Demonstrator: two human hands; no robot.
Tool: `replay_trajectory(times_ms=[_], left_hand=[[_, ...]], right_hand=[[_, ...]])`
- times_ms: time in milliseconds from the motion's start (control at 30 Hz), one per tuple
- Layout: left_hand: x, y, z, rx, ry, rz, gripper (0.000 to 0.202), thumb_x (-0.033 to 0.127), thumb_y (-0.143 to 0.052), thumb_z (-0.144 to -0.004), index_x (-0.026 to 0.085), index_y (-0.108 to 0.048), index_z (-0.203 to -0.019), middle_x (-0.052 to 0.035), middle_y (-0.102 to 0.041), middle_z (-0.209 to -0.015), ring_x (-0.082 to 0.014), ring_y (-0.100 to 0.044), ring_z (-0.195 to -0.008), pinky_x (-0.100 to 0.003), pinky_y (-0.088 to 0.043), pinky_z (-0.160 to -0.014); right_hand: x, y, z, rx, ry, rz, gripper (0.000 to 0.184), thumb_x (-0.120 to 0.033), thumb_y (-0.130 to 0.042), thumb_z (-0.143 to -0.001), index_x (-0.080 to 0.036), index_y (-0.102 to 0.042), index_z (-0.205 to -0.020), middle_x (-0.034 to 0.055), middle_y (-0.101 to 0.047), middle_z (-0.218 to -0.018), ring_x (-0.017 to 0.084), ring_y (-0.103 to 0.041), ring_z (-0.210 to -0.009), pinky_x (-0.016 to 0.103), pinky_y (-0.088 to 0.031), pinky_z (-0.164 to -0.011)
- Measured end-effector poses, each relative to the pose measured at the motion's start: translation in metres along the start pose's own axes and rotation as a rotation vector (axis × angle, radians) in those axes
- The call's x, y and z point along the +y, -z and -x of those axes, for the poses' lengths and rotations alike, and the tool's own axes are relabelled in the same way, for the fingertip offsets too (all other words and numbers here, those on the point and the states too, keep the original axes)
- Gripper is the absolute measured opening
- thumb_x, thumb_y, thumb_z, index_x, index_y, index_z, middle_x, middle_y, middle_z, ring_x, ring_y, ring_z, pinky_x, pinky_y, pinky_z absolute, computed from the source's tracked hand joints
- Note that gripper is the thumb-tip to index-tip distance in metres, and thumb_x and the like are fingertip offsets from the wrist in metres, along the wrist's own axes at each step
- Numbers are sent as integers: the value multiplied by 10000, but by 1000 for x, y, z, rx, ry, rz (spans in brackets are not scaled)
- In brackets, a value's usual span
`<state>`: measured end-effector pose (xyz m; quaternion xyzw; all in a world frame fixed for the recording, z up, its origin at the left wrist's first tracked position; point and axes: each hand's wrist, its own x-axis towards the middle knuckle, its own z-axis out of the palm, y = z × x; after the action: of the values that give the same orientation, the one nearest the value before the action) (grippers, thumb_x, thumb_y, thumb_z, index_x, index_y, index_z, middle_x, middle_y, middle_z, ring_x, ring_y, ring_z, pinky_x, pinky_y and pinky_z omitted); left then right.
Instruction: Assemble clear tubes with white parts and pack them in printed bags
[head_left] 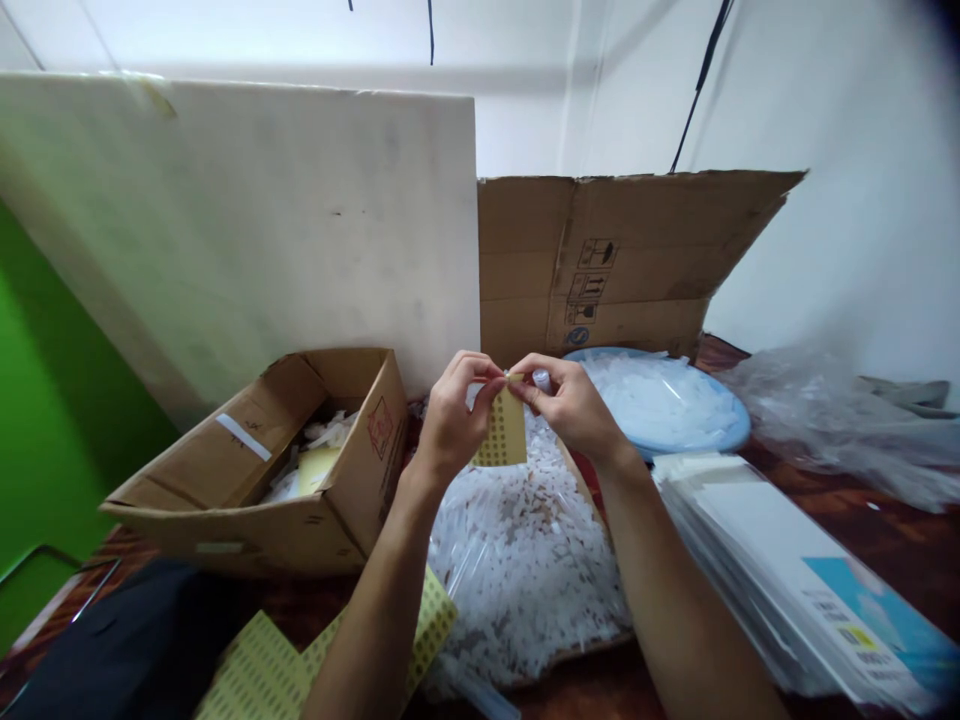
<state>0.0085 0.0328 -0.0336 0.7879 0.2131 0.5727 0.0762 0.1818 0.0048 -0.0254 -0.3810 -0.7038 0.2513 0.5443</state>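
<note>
My left hand [454,415] pinches the top of a small yellow sticker sheet [504,435] that hangs down between both hands. My right hand [571,405] is closed in a pinch against the sheet's top edge, with a small white plastic piece [541,379] at its fingertips. Both hands are raised above a clear bag full of small white plastic pieces [525,570]. More yellow sticker sheets [262,675] lie under my left forearm near the table's front edge.
An open cardboard box [300,500] with scraps stands at left. A blue basin [675,410] of white pieces sits behind right, a stack of flat packets [810,590] at right, crumpled plastic [840,420] beyond. A white board [247,230] and cardboard flap [615,260] stand behind.
</note>
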Motion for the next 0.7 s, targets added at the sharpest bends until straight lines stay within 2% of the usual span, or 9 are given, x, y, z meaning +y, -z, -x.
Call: replay_trajectory(times_ms=[133, 300, 533, 700], left_hand=[[0, 5, -2, -6, 11, 28, 23, 198, -665, -961, 191, -649, -946, -50, -665, -958, -166, -662, -903, -303, -576, -815], [3, 8, -3, 10, -24, -24, 40, 163, -667, -957, 201, -671, -944, -39, -686, -943, -166, -673, -886, -318, -569, -825], [5, -2, 1, 115, -77, -131, 68, 132, -666, -948, 197, -680, -938, -37, -689, -933, -161, -680, -870, -297, -569, -805], [6, -9, 3, 149, -39, -134, 64, 137, -658, -952, 198, -668, -936, -37, -681, -929, -166, -671, -866, -298, -567, -805]], right_hand=[[-2, 0, 0, -8, 21, 17, 246, -427, -680, -934, -204, -710, -835, 19, -662, -781, 168, -541, -688, 290, -407, -627], [-2, -1, -1, -1, 35, 20, 206, -379, -673, -937, -208, -706, -827, 14, -660, -777, 173, -548, -706, 288, -415, -644], [-1, -3, -1, 38, 35, 34, 189, -367, -679, -931, -207, -707, -834, 8, -649, -769, 167, -529, -676, 285, -406, -624], [-1, -4, -1, 52, 25, 63, 131, -297, -660, -927, -206, -714, -850, 11, -667, -785, 169, -544, -684, 281, -411, -627]])
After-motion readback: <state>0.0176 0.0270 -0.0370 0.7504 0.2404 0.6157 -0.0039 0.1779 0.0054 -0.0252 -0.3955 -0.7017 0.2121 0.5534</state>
